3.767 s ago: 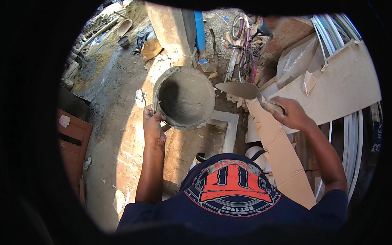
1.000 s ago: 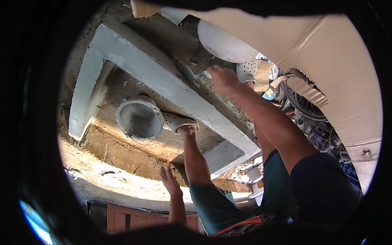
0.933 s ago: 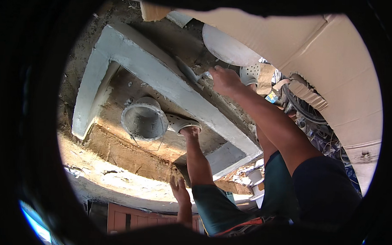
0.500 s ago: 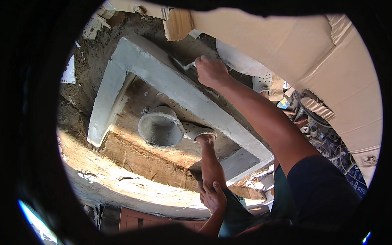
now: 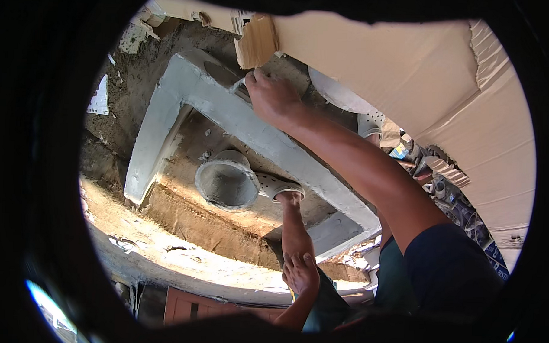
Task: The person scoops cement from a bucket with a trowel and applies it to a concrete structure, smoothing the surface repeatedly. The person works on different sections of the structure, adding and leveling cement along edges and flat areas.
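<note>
My right hand (image 5: 272,100) is closed on a trowel (image 5: 239,85), its metal partly showing just past the fingers. It works over the outer side of a grey, smooth-plastered low wall (image 5: 246,120), close to the corner. Most of the handle is hidden in the fist. My left hand (image 5: 302,273) lies with fingers spread on my bare lower leg, holding nothing. Inside the angle of the wall stands a round, cement-smeared bucket (image 5: 231,158), tilted toward me, with grey residue inside. My foot in a pale clog (image 5: 273,185) is right beside it.
A large cardboard sheet (image 5: 399,67) spans the upper right, its torn flap (image 5: 256,42) near my right hand. Below it are a pale rounded object (image 5: 338,91) and my other clog (image 5: 371,122). Cluttered debris (image 5: 461,205) lies at right. A sunlit ledge (image 5: 181,256) runs along the near side.
My right hand has moved left along the wall toward its corner, taking the trowel with it. My left hand stays on the leg, and the bucket remains in place.
</note>
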`<state>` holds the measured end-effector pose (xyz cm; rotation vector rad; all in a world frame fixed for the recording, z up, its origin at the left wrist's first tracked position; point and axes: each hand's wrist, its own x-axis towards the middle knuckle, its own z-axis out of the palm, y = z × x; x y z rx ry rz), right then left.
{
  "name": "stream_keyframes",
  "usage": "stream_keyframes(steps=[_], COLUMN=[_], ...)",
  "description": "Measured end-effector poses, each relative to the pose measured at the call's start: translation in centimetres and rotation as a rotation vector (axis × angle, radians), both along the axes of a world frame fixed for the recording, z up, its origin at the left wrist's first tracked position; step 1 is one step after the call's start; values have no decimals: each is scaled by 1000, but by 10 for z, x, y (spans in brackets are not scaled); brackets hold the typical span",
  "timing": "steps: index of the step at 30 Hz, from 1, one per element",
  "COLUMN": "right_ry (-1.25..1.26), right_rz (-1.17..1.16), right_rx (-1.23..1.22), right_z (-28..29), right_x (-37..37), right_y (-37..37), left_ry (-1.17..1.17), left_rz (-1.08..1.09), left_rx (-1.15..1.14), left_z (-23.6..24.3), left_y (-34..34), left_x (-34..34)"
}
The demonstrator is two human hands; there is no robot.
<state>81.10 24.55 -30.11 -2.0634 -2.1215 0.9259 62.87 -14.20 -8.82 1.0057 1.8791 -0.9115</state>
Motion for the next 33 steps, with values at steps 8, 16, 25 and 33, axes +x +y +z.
stream_keyframes(steps=[8, 16, 25, 33], right_ry=[98, 225, 185, 214], right_rz=[-334, -303, -220, -175], right_rx=[-415, -699, -511, -350], right_z=[55, 5, 12, 15], right_x=[110, 108, 47, 14], right_y=[-176, -164, -3, 46], left_ry=[12, 25, 4, 6], left_rz=[-13, -43, -82, -109], left_rx=[31, 30, 51, 48], left_z=[-2, -6, -8, -8], left_y=[14, 5, -18, -14], left_x=[-4, -3, 0, 4])
